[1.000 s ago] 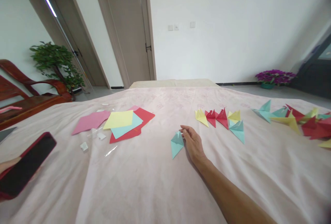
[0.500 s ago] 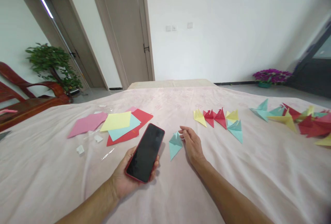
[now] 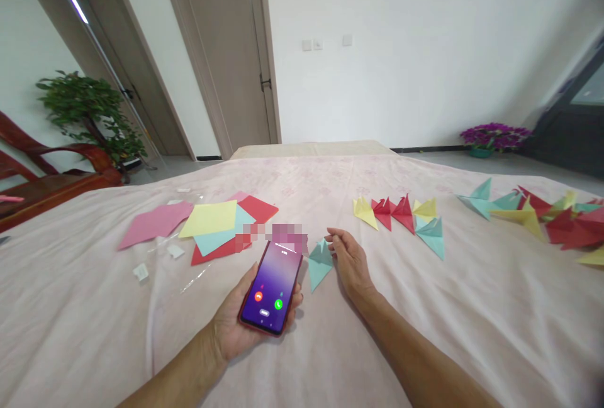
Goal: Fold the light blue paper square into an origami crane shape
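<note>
My left hand (image 3: 231,323) is closed around a smartphone (image 3: 271,292) with a red edge. Its lit purple screen shows a red and a green call button, and a blurred patch covers the top. A light-blue origami crane (image 3: 321,264) is on the cloth just right of the phone. Beside that crane lies my right hand (image 3: 350,263), fingers loosely bent and extended over its upper right edge. No grip on the crane is visible; the thumb is largely hidden. Farther right stands a row of yellow (image 3: 364,212), red (image 3: 402,212) and light-blue (image 3: 431,235) cranes.
Pink (image 3: 155,224), yellow (image 3: 210,218), blue and red paper sheets lie left on the pale pink cloth (image 3: 330,358). Clear wrapping and small white scraps (image 3: 140,271) are near them. More folded cranes (image 3: 573,229) cluster at the far right. A wooden chair (image 3: 70,163) stands left.
The phone's screen has gone from black to a lit incoming-call display. My left hand and the phone have shifted slightly right. My right hand stays beside the light-blue crane.
</note>
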Demonstrator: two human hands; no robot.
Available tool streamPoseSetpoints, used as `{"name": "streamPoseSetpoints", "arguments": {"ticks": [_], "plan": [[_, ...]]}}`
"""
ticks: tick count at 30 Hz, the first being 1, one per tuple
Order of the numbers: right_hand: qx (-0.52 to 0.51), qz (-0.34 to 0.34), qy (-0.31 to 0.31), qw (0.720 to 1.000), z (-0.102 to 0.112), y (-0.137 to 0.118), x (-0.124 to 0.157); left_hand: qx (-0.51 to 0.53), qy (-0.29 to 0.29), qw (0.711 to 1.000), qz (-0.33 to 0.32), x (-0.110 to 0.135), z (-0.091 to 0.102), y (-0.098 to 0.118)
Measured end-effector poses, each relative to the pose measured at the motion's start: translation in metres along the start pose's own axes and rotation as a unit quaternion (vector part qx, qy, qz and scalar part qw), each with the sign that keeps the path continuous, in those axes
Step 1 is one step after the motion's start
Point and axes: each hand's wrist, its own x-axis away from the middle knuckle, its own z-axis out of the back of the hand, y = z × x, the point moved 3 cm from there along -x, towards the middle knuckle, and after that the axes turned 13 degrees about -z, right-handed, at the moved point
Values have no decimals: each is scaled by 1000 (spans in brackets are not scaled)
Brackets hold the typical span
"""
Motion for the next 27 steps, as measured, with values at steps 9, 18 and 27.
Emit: {"name": "streamPoseSetpoints", "arguments": {"ticks": [9, 18, 27], "plan": [[12, 29, 14, 999, 1, -4, 4, -10, 6, 1000, -18, -2, -4, 0], [120, 368, -47, 921, 0, -54, 60, -21, 4, 999, -25, -3, -8, 2], [172, 485, -197, 835, -24, -57, 92, -4, 47, 996, -76, -3, -2, 6]]}}
